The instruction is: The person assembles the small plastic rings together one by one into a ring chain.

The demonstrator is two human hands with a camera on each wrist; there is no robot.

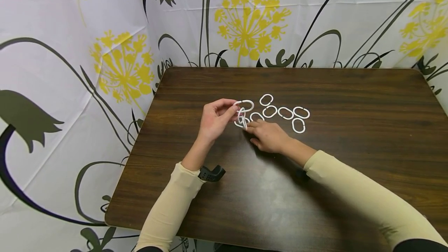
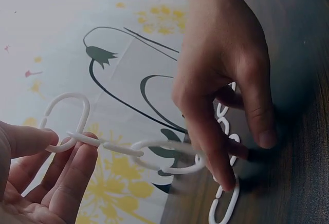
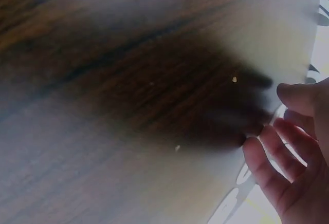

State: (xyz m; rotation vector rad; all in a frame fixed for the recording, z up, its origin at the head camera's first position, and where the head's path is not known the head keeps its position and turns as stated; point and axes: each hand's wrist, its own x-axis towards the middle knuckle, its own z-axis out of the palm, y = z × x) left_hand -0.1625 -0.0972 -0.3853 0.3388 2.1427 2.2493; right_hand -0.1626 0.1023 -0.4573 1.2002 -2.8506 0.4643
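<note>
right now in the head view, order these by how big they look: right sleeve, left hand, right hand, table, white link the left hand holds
1. table
2. right sleeve
3. left hand and right hand: too alike to rank
4. white link, partly covered by fingers

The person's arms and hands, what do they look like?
Cream sleeves, black at the bottom edge of the head view. A black gadget with small holes sits at the left cuff. Left hand and right hand: no gloves.
</note>
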